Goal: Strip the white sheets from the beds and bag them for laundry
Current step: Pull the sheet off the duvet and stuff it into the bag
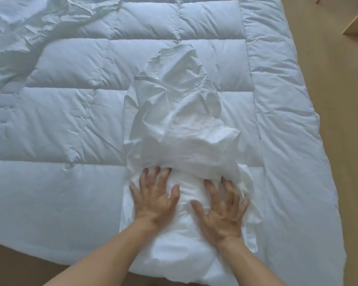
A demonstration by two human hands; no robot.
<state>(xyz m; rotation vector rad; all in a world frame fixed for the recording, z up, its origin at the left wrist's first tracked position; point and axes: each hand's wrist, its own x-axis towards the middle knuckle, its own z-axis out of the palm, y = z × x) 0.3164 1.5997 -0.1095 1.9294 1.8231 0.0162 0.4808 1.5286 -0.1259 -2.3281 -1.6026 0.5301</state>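
- The left hand [155, 200] and right hand [223, 211] are lying flat, fingers spread, gripping nothing, pressing down on the white sheet's [174, 120] near end.
- The crumpled sheet is resting on the quilted duvet [70, 112], reaching from its near edge toward the middle.
- Beige floor [339, 100] is showing beyond the duvet's right edge.

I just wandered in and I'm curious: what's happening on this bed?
A person presses the left hand and the right hand, fingers spread flat, onto a crumpled white sheet. It lies bunched in a long heap on top of a quilted duvet. The sheet is off the bed but not yet bagged.
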